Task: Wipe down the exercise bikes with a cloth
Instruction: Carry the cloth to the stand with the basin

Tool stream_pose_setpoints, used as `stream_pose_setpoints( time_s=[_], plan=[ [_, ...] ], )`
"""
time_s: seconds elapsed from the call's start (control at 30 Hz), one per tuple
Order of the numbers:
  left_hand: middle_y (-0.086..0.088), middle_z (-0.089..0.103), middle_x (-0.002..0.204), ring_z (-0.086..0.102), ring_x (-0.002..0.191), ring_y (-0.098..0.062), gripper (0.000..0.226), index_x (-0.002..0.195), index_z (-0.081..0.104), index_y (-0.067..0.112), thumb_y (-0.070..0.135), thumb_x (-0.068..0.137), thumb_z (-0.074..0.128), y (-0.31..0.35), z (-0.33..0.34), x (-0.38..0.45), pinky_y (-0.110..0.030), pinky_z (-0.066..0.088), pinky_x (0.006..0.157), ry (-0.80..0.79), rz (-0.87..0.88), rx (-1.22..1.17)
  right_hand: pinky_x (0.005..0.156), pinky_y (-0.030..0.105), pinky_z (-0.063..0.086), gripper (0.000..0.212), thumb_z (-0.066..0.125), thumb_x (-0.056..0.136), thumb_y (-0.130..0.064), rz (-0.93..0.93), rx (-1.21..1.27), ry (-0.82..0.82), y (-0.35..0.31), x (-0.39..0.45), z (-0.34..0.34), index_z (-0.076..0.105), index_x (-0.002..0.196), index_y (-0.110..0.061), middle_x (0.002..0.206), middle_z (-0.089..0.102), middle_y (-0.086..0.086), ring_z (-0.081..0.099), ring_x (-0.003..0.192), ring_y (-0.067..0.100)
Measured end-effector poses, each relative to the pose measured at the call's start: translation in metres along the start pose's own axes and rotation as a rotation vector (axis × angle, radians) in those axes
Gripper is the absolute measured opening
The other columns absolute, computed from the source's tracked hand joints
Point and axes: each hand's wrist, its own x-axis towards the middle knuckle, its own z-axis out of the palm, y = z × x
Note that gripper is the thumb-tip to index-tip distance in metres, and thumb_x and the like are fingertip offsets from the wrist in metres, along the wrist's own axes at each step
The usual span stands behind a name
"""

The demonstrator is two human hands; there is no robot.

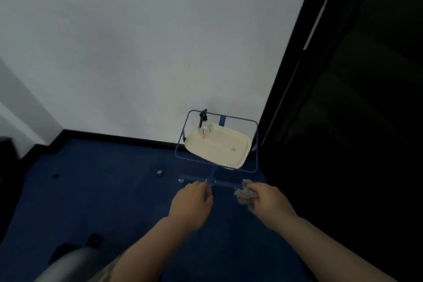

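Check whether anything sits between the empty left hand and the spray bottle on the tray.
Nothing solid blocks it. The left hand is low, near the blue stand's base; the spray bottle stands at the tray's far left corner, inside the wire frame, reachable from above.

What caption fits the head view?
Right hand grips grey cloth; left hand empty, before spray bottle on tray.

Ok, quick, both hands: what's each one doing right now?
Left hand: fingers curled, holding nothing visible.
Right hand: closed on the grey cloth.
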Motion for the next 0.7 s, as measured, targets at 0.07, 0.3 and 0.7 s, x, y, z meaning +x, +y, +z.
stream_pose_setpoints(
  time_s=[0.07, 0.3, 0.7],
  plan=[
    [0.003, 0.058, 0.109, 0.054, 0.099, -0.019, 0.022, 0.107, 0.057, 0.022, 0.032, 0.097, 0.041, -0.001, 0.003, 0.019, -0.035, 0.046, 0.084, -0.031, 0.007, 0.002, 0.098, 0.033, 0.042, 0.037, 0.047, 0.096, -0.015, 0.017, 0.018, 0.020, 0.002, 0.021, -0.008, 0.054, 0.132, -0.018, 0.131, 0.058, 0.006, 0.054, 0.120, 0.025],
    [0.005, 0.060, 0.104, 0.056, 0.094, -0.016, 0.020, 0.102, 0.060, 0.021, 0.032, 0.095, 0.044, -0.011, 0.011, 0.083, -0.036, 0.049, 0.083, -0.075, -0.120, -0.025, 0.090, 0.031, 0.049, 0.036, 0.046, 0.095, -0.013, 0.057, 0.133, -0.068, 0.024, 0.119, -0.023, 0.056, 0.129, -0.018, 0.123, 0.062, 0.006, 0.060, 0.106, 0.022],
    [0.012, 0.063, 0.103, 0.055, 0.095, -0.010, 0.018, 0.098, 0.061, 0.030, 0.033, 0.091, 0.046, -0.021, 0.036, 0.140, -0.029, 0.045, 0.078, 0.010, -0.484, -0.160, 0.095, 0.033, 0.044, 0.017, 0.046, 0.093, -0.010, -0.062, -0.008, -0.181, 0.012, 0.306, -0.024, 0.052, 0.109, -0.014, 0.132, 0.051, 0.013, 0.052, 0.116, 0.030]
  ],
)
